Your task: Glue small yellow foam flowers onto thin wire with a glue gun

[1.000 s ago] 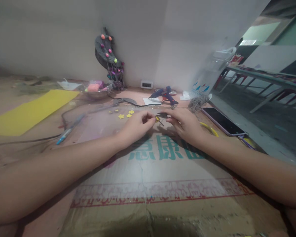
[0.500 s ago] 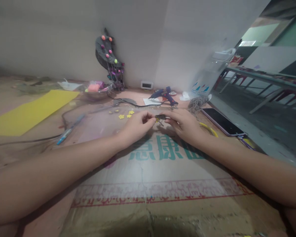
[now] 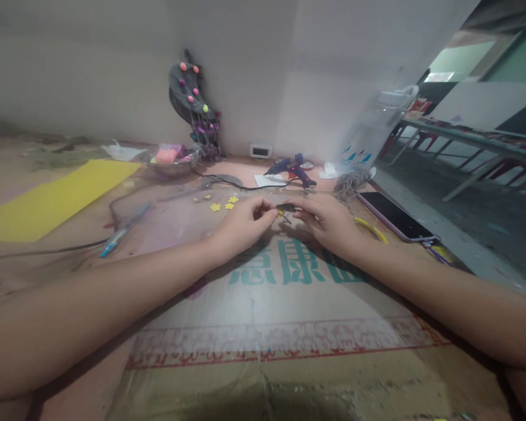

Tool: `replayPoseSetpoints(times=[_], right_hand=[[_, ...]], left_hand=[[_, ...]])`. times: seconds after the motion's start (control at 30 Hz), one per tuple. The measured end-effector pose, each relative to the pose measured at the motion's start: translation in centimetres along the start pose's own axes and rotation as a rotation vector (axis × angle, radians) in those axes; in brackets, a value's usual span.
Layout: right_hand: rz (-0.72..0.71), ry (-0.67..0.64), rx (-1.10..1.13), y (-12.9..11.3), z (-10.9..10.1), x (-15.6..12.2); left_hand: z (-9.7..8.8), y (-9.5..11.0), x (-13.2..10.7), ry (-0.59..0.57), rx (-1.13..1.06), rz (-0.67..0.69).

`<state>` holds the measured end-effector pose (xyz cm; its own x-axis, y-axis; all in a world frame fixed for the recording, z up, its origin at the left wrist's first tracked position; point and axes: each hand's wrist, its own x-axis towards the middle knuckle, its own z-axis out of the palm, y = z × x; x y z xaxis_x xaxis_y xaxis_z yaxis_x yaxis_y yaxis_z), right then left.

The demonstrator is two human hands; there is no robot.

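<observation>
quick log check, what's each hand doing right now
Left hand: closed, pinching what looks like a small yellow piece.
Right hand: closed, holding a small dark piece, too blurred to identify.

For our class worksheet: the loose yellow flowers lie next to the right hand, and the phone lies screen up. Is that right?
Not quite: the head view shows the loose yellow flowers next to the left hand, not the right hand. The phone does lie screen up.

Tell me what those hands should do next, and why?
Perhaps hold the left hand steady while the right hand gently adjusts the small, thin, dark piece: it sits between both hands' fingertips, close to a small yellow piece, their contact unclear.
</observation>
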<state>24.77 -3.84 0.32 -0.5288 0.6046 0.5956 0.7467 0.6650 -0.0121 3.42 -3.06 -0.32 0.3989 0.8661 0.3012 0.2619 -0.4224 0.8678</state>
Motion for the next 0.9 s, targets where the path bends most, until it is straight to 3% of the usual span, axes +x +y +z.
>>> replayPoseSetpoints(times=[0.53, 0.7, 0.9], right_hand=[[0.080, 0.028, 0.101, 0.08, -0.03, -0.12], [0.098, -0.016, 0.090, -0.08, -0.13, -0.07], [0.206, 0.029, 0.200, -0.34, -0.04, 0.02]], left_hand=[[0.05, -0.48, 0.32, 0.001, -0.042, -0.012], [0.05, -0.18, 0.15, 0.000, -0.037, -0.037], [0.17, 0.05, 0.12, -0.006, -0.062, -0.043]])
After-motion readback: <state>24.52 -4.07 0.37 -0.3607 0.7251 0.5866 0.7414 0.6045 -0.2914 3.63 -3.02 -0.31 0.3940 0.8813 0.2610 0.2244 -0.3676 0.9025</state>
